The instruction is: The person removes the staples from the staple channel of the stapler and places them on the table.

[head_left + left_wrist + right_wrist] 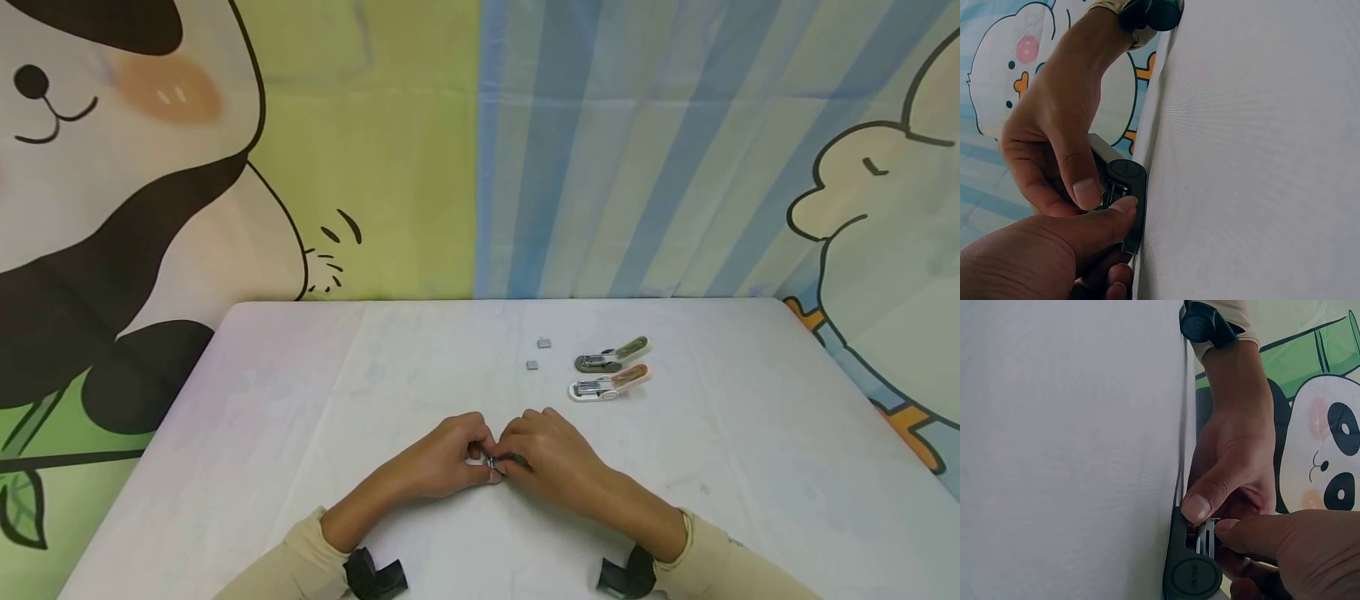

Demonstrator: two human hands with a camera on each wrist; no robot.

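Note:
In the head view my left hand (450, 457) and right hand (558, 462) meet over the front of the table around a small dark green stapler (1134, 200). Its metal staple rail (1205, 539) shows in the right wrist view, between the fingertips. The left thumb presses on the stapler's body while the other left fingers curl behind it. My right hand grips the stapler from the other side, with thumb and fingers close to the rail. Two small grey staple blocks, one farther back (543, 342) and one nearer (532, 365), lie beyond the hands.
A dark green stapler (611, 356) and a white and orange stapler (609, 384) lie side by side at the back right of the white-covered table (360, 367). Behind the table hangs a cartoon-print curtain (390, 125). Black straps with mounts (375, 575) sit at both wrists.

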